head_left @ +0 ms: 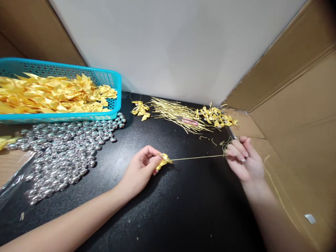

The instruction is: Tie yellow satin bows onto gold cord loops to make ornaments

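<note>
My left hand (143,168) pinches a yellow ribbon bow (164,161) between thumb and fingers, just above the black table (168,217). From the bow a thin gold cord (198,158) runs straight and taut to the right. Its other end is in my right hand (244,157), whose fingers are curled closed round it. Loose loops of cord show beside the right fingers. Part of the bow is hidden behind the left thumb and fingertips.
A blue basket (118,94) of yellow bows stands at the back left, with silver beads (65,150) before it. Gold cord pieces (170,112), a pink-handled tool (189,121) and beaded bows (216,117) lie at the back. Cardboard (301,140) borders the right side.
</note>
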Motion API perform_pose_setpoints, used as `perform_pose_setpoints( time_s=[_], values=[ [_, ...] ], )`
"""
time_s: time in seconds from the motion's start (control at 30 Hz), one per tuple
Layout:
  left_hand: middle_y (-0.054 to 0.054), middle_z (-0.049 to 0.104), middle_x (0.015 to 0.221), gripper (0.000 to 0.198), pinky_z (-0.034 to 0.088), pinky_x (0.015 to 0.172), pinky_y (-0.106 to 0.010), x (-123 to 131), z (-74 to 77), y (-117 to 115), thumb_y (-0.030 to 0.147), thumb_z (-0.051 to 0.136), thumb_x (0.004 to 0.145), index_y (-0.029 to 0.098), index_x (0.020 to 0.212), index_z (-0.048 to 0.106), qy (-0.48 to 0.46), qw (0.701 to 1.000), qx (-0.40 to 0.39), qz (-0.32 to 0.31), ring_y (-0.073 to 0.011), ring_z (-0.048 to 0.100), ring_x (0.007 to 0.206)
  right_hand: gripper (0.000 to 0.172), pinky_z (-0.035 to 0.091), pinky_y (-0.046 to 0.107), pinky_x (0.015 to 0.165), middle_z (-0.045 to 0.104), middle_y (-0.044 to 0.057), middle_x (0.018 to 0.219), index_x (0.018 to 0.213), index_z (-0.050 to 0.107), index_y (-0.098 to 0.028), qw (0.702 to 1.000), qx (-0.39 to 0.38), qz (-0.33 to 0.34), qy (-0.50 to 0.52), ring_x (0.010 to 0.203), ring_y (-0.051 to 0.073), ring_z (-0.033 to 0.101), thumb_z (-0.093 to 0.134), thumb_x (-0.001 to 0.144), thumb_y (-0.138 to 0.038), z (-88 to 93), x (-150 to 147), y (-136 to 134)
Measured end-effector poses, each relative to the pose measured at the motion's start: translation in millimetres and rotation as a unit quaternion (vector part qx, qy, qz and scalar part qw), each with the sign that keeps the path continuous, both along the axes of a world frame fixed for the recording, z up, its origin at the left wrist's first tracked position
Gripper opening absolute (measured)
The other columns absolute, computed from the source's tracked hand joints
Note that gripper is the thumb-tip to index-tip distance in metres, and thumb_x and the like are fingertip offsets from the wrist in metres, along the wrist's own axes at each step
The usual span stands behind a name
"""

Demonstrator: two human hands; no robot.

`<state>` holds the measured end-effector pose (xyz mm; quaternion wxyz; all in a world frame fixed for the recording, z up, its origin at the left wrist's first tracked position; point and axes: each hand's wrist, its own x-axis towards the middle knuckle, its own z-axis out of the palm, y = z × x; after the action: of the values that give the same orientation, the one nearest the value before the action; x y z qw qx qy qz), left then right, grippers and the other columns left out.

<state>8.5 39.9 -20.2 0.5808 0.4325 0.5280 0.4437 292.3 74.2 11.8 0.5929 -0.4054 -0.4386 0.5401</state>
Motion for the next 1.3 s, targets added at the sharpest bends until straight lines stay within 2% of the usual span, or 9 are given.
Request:
perform_pose_setpoints(
  time_s=[0.1, 0.2, 0.3, 0.4, 0.47, 0.6, 0.7, 0.93, 1.3],
  values=[
    [0.004, 0.059, 0.061, 0.023, 0.041, 0.047, -0.019, 0.2, 0.2, 0.6, 0.037, 0.07, 0.077, 0.018, 0.076, 0.057, -0.005, 1.0, -0.002, 0.0, -0.0089, 0.049, 0.051, 0.026, 0.041, 0.023, 0.047, 0.027, -0.011, 0.048, 0.074, 0.058, -0.025, 0.999, -0.013, 0.025, -0.046, 0.039, 0.007, 0.027, 0.069, 0.082, -0.047, -9.0, -12.2, -5.3],
    [0.003, 0.06, 0.062, 0.022, 0.042, 0.047, -0.019, 1.0, 0.9, 0.4, 0.036, 0.07, 0.077, 0.018, 0.076, 0.058, -0.006, 1.0, -0.005, -0.004, -0.0092, 0.05, 0.052, 0.018, 0.04, 0.024, 0.049, 0.044, -0.007, 0.052, 0.08, 0.063, -0.022, 0.981, 0.017, 0.059, -0.183, 0.045, 0.009, 0.041, 0.067, 0.084, -0.039, -15.5, -34.1, -20.6],
    [0.004, 0.059, 0.06, 0.022, 0.043, 0.046, -0.019, 1.6, 1.6, -0.1, 0.036, 0.07, 0.077, 0.018, 0.077, 0.058, -0.007, 1.0, -0.01, -0.011, -0.0091, 0.05, 0.05, 0.005, 0.035, 0.022, 0.046, 0.042, -0.008, 0.052, 0.081, 0.064, -0.021, 0.926, 0.113, 0.1, -0.347, 0.045, 0.008, 0.037, 0.069, 0.08, -0.022, -18.8, -59.3, -38.9],
    [0.004, 0.058, 0.059, 0.02, 0.043, 0.046, -0.019, 2.1, 2.6, 0.3, 0.034, 0.069, 0.077, 0.018, 0.078, 0.057, -0.009, 1.0, -0.013, -0.017, -0.0086, 0.049, 0.048, 0.003, 0.037, 0.023, 0.047, 0.053, -0.005, 0.058, 0.085, 0.065, -0.021, 0.876, 0.228, 0.116, -0.409, 0.047, 0.009, 0.041, 0.065, 0.084, -0.019, -21.8, -77.9, -48.2],
    [0.004, 0.059, 0.059, 0.02, 0.043, 0.047, -0.019, 2.5, 3.2, 1.1, 0.033, 0.069, 0.077, 0.017, 0.078, 0.057, -0.011, 1.0, -0.011, -0.021, -0.0084, 0.049, 0.048, 0.009, 0.037, 0.025, 0.05, 0.058, -0.002, 0.061, 0.09, 0.066, -0.02, 0.828, 0.324, 0.11, -0.443, 0.05, 0.011, 0.045, 0.059, 0.088, -0.016, -23.4, -85.5, -47.0],
    [0.004, 0.06, 0.058, 0.021, 0.042, 0.047, -0.019, 3.6, 2.7, 2.4, 0.034, 0.069, 0.077, 0.016, 0.078, 0.058, -0.015, 0.999, -0.008, -0.031, -0.0076, 0.049, 0.047, 0.018, 0.029, 0.031, 0.051, 0.054, -0.001, 0.053, 0.101, 0.07, -0.014, 0.669, 0.496, 0.057, -0.551, 0.051, 0.014, 0.043, 0.056, 0.09, -0.013, -20.8, -97.3, -33.8],
    [0.005, 0.059, 0.057, 0.023, 0.041, 0.047, -0.018, 3.5, 0.9, 2.6, 0.036, 0.069, 0.077, 0.016, 0.077, 0.056, -0.023, 0.999, -0.006, -0.034, -0.0068, 0.048, 0.046, 0.02, 0.026, 0.033, 0.05, 0.054, -0.001, 0.054, 0.102, 0.071, -0.009, 0.621, 0.514, 0.02, -0.591, 0.051, 0.014, 0.043, 0.056, 0.09, -0.015, -16.4, -105.4, -24.4],
    [0.007, 0.056, 0.054, 0.023, 0.041, 0.046, -0.018, 3.3, 0.7, 2.3, 0.034, 0.069, 0.077, 0.016, 0.079, 0.056, -0.041, 0.998, -0.008, -0.04, -0.0063, 0.049, 0.045, 0.017, 0.028, 0.033, 0.051, 0.054, -0.003, 0.051, 0.092, 0.071, -0.012, 0.625, 0.513, -0.016, -0.588, 0.048, 0.013, 0.043, 0.054, 0.088, -0.014, -17.9, -107.4, -17.7],
    [0.007, 0.056, 0.058, 0.023, 0.04, 0.045, -0.016, 2.3, 1.1, 2.6, 0.035, 0.067, 0.08, 0.016, 0.082, 0.054, -0.06, 0.997, -0.018, -0.036, -0.0051, 0.047, 0.045, 0.004, 0.034, 0.027, 0.051, 0.06, -0.002, 0.055, 0.079, 0.064, -0.016, 0.772, 0.441, -0.01, -0.458, 0.046, 0.01, 0.045, 0.065, 0.081, -0.012, -26.1, -110.7, -25.4]
  ],
)
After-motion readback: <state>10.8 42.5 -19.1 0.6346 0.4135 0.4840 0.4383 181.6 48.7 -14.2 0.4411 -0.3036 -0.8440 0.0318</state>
